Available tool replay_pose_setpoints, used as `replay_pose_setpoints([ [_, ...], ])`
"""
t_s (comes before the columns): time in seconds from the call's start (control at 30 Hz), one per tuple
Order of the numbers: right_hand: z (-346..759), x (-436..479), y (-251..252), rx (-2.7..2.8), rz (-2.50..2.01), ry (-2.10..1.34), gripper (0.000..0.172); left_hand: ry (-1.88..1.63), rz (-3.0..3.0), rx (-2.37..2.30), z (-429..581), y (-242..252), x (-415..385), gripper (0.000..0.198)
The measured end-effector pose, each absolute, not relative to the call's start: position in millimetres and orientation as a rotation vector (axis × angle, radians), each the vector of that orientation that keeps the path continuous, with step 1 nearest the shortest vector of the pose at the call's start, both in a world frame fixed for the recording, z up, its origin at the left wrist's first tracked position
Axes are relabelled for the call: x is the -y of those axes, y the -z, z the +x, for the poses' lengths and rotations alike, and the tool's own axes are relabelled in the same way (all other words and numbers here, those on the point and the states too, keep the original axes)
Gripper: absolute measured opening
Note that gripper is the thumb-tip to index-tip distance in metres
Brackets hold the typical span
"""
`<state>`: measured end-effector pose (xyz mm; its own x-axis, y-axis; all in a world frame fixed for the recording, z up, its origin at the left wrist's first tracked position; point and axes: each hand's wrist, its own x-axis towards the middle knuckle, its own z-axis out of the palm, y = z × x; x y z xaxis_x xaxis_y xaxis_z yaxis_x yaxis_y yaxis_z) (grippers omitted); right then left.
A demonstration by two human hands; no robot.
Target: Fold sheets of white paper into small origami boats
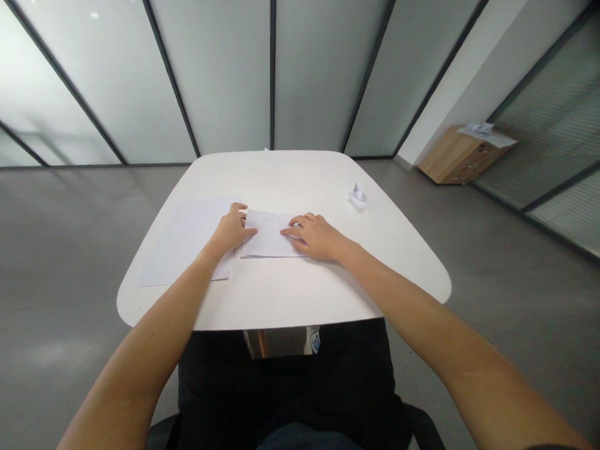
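Observation:
A folded sheet of white paper (269, 234) lies flat on the white table in front of me, its fold layers showing along the near edge. My left hand (232, 229) rests at the paper's left end, thumb on top of it and fingers apart from the thumb. On the right part of the same paper lies my right hand (313, 236), palm down with its fingers spread, covering the right end. Partly under my left wrist and forearm is a stack of flat white sheets (181, 247).
A small folded paper shape (357, 196) sits on the right side of the white table (283, 299). Beyond the table, a wooden cabinet (456, 155) with papers on top stands on the floor at the right. Frosted glass panels (233, 69) rise behind the table.

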<state>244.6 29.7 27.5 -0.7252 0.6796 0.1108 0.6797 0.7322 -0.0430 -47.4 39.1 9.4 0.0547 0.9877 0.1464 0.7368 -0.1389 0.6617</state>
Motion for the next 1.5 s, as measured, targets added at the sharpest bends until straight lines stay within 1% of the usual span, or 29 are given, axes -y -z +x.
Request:
replay_pose_setpoints([
  [0.1,242.9,-30.6,-23.4,2.823,-1.035,0.014,0.051,-0.81,2.008,-1.698,-46.2,-9.0,-39.2,0.06],
  [0.2,240.2,-33.3,-17.2,2.841,-0.989,0.016,0.059,-0.768,2.137,-1.652,-43.3,-11.6,-37.9,0.049],
  [0.27,238.6,-35.5,-13.5,2.853,-0.987,0.01,0.061,-0.714,2.222,-1.601,-41.5,-13.9,-36.6,0.044],
  [0.63,236.4,-39.4,-9.8,2.861,-0.997,-0.043,0.06,-0.504,2.465,-1.316,-39.8,-20.3,-31.7,0.044],
  [0.77,239.3,-39.4,-13.4,2.86,-0.994,-0.06,0.056,-0.472,2.498,-1.291,-39.0,-19.1,-33.3,0.051],
  [0.8,241.5,-40.0,-14.6,2.851,-0.995,-0.062,0.053,-0.458,2.513,-1.285,-39.4,-18.7,-33.8,0.051],
  [0.9,251.5,-44.1,-17.1,2.783,-1.038,-0.052,0.05,-0.424,2.586,-1.252,-41.6,-17.7,-34.7,0.041],
  [0.97,259.1,-48.2,-16.5,2.726,-1.119,-0.052,0.058,-0.422,2.638,-1.25,-42.8,-17.0,-34.3,0.038],
  [1.13,269.4,-57.3,-7.6,2.581,-1.436,-0.15,0.097,-0.47,2.78,-1.177,-40.7,-11.5,-32.8,0.034],
  [1.2,269.4,-59.4,-4.1,2.511,-1.526,-0.196,0.11,-0.47,2.789,-1.168,-37.8,-7.5,-32.4,0.037],
  [1.27,268.9,-60.9,-2.1,2.445,-1.569,-0.228,0.118,-0.45,2.77,-1.224,-34.4,-4.0,-31.9,0.043],
  [1.37,271.1,-64.0,-0.9,2.349,-1.542,-0.329,0.119,-0.387,2.739,-1.324,-30.8,-1.8,-30.9,0.054],
  [1.5,280.7,-71.2,2.5,2.115,-1.422,-0.484,0.103,-0.306,2.736,-1.383,-31.9,-1.2,-32.2,0.055],
])
